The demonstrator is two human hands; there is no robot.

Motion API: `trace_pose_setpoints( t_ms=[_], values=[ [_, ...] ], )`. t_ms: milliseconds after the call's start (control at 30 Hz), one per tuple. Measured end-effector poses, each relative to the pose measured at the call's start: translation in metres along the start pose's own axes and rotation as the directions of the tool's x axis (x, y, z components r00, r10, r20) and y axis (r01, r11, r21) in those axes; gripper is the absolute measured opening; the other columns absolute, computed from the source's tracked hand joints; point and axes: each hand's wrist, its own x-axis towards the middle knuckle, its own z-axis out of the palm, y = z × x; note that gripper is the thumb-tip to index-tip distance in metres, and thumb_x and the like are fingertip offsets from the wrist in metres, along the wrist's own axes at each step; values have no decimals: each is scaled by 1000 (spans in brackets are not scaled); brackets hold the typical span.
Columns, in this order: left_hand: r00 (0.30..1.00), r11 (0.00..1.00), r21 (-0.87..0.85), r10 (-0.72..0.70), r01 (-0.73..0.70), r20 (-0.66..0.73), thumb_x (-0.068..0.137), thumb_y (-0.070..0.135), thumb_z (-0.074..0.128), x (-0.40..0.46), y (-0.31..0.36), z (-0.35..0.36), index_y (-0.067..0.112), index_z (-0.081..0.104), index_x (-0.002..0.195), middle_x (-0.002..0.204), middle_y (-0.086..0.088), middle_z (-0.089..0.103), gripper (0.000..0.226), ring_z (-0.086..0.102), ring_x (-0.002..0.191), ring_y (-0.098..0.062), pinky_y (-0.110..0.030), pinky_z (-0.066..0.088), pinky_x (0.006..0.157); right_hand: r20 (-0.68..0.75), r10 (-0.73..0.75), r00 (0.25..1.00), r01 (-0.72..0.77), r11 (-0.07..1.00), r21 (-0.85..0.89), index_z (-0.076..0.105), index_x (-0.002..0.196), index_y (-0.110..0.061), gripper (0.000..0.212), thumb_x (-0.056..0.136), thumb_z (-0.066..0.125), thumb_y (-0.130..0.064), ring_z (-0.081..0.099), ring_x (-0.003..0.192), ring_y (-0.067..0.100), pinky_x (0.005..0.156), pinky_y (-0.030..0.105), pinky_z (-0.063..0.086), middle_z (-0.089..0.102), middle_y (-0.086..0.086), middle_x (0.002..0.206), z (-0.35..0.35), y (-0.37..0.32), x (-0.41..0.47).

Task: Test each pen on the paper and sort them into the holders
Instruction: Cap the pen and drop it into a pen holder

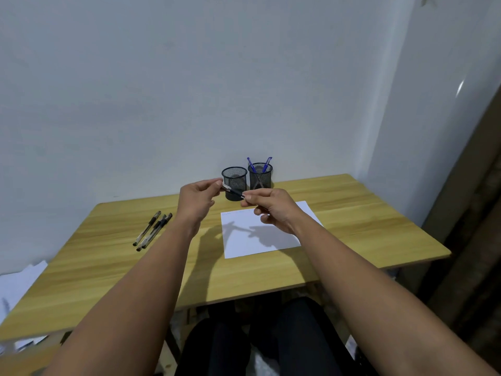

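- Presently, the table [113,270] carries everything: paper [271,237] lies right of centre, directly under your hands, with faint marks along its far edge.
- Two mesh holders stand side by side, touching or nearly so, at the far edge beyond the paper. The right holder [260,177] has two blue pens [267,163]; the left holder [234,183] looks empty.
- Three untested pens [153,230] lie together to your left, well apart from the paper.
- Your left hand [196,200] pinches one end of the black pen [235,191]; your right hand [271,208] pinches the other.
- The pen is held in the air, in front of the left holder, long axis running left-to-right, tilting down toward your right hand.
- Judgement: which end is the tip cannot be told; the paper lies nearer your right hand.
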Motion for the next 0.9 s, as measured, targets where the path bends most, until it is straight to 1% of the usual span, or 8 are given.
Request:
trace_pose_setpoints(
  t_ms=[167,400,500,567,667,733,800,900],
  values=[
    [998,999,42,-11,14,-68,92,23,74,-2,-9,11,16,78,102,88,4,77,13,68,79,3,-26,50,82,-49,-44,998,43,999,-22,78,96,-4,7,97,76,-10,41,56,10,48,18,35,76,7,81,1,11,4],
    [992,990,68,-120,122,-39,92,24,74,0,-15,12,19,77,96,89,1,76,8,66,92,-14,-30,51,76,-33,-65,997,58,985,-165,78,98,-10,5,99,75,-14,54,60,10,60,22,46,79,3,83,-6,21,7],
    [994,987,133,-101,96,33,93,25,73,9,-13,10,19,79,104,94,3,78,14,68,97,-13,-32,51,82,49,-60,997,74,929,-362,77,105,-11,7,100,73,-16,66,67,8,61,19,49,82,2,87,-13,15,15],
    [993,990,115,-89,80,82,94,27,71,18,-11,12,19,77,113,93,6,78,21,69,96,-9,-30,52,84,83,-61,995,91,894,-438,76,99,-10,5,100,73,-13,66,67,9,60,17,51,81,3,85,-14,9,25],
    [995,994,86,-67,61,68,98,31,65,39,-11,17,20,72,118,104,4,77,24,69,103,-11,-35,53,91,15,-158,987,143,845,-515,77,87,-14,10,97,77,-12,59,64,12,59,18,49,71,6,77,-18,-1,50],
    [999,987,157,-30,26,22,98,30,65,58,-18,18,23,69,119,108,2,75,23,67,108,-15,-37,52,96,-53,-200,978,149,857,-493,76,86,-15,11,96,78,-11,56,62,20,60,29,48,65,12,76,-22,-8,71],
    [1000,963,270,0,-2,9,95,30,68,78,-27,18,20,66,128,107,4,72,35,65,105,-15,-33,50,92,-113,-261,959,171,848,-502,78,87,-14,8,95,78,-12,61,69,22,71,37,53,69,11,79,-26,-17,95],
    [1000,905,425,6,-12,15,89,36,75,107,-46,21,22,57,141,124,1,67,57,61,107,-16,-35,50,93,-170,-366,915,213,795,-568,80,89,-19,4,93,80,-19,68,80,11,89,32,57,75,-5,82,-27,-34,132]
  ],
)
